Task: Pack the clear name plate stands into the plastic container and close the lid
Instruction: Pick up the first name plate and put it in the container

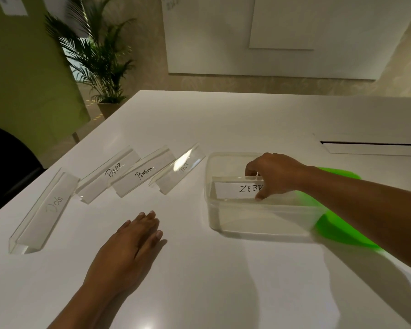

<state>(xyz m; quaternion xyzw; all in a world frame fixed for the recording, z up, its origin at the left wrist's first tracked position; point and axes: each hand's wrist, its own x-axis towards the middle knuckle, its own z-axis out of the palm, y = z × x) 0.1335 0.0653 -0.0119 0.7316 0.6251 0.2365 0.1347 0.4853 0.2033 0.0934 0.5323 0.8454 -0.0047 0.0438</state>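
A clear plastic container (259, 224) stands open on the white table, right of centre. My right hand (274, 175) reaches into it and grips the right end of a clear name plate stand labelled ZEBRA (235, 188), held upright inside. Several more stands lie in a row to the left, labelled DOG (44, 210), BEAR (109, 174), PENGUIN (142, 174) and one hard to read under glare (178, 168). My left hand (131, 241) rests flat on the table, fingers together, holding nothing. The green lid (342, 224) lies behind the container, under my right forearm.
The white table (223, 281) has a cable slot cover (375, 144) at the back right. A dark chair (7, 160) stands at the left edge. A potted palm (100, 62) and a whiteboard (282, 32) are beyond the table.
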